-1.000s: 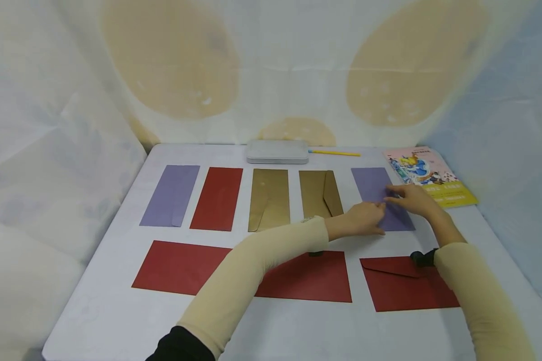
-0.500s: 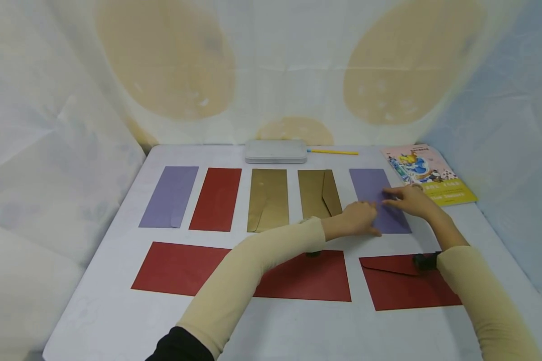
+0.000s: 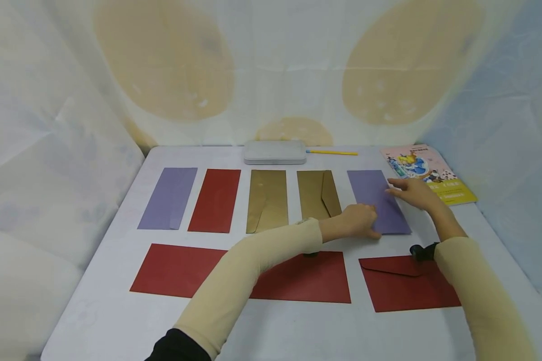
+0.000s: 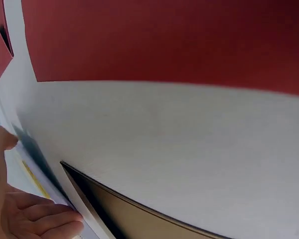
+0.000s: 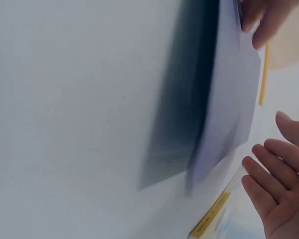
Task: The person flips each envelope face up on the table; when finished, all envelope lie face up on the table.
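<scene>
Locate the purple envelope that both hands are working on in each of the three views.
Head: purple envelope lies at the right end of the back row, between both hands.
Left wrist: only a thin purple sliver shows at the left edge, above the fingers.
Right wrist: upper right, pale purple, blurred.
Shared landmark: the yellow-edged booklet, a yellow strip in both wrist views.

White table (image 3: pixel 298 326) with rows of colour on it. Back row: a purple envelope (image 3: pixel 168 197), a red envelope (image 3: pixel 215 200), two gold envelopes (image 3: pixel 267 199), then another lilac envelope (image 3: pixel 375 193). In front, three dark red envelopes (image 3: pixel 176 269). There's a silver tin (image 3: pixel 275 152), a yellow pen (image 3: pixel 331 152) with a blue tip, and a pink-and-yellow cartoon booklet (image 3: pixel 426 170). Cream sleeves (image 3: pixel 253 271), and a pale backdrop (image 3: pixel 271 70) with tan blotches.
</scene>
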The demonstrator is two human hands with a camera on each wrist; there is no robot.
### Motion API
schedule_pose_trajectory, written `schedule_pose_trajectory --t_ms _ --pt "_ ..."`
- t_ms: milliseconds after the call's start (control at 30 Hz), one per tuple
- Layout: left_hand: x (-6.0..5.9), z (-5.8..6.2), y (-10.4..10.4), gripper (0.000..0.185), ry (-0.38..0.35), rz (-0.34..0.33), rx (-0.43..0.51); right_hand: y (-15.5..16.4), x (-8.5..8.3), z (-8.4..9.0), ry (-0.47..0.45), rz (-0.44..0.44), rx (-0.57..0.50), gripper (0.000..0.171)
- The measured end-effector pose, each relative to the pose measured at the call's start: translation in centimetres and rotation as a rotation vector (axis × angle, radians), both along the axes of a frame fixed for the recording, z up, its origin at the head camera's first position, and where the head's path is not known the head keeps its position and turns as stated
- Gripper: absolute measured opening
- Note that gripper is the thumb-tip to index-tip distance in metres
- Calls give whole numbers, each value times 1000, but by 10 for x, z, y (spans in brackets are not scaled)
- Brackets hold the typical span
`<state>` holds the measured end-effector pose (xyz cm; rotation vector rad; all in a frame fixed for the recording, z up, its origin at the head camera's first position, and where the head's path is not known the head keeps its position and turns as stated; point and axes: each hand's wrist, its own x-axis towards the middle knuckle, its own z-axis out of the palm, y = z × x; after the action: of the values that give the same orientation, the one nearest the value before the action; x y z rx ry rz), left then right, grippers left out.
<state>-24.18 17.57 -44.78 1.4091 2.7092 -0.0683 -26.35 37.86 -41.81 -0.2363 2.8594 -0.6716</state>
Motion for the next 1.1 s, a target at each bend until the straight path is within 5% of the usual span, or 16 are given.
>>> schedule_pose_trajectory --t_ms 333,800,1100 --pt "2 -4 -4 57 68 -53 43 9 -3 -5 -54 -94 -53 68" --pt "3 -3 -13 64 27 -55 82 8 1 -10 -30 -145 -111 67" --pt "-1 0 -17 67 34 -149 39 6 11 -5 -33 -233 -413 68"
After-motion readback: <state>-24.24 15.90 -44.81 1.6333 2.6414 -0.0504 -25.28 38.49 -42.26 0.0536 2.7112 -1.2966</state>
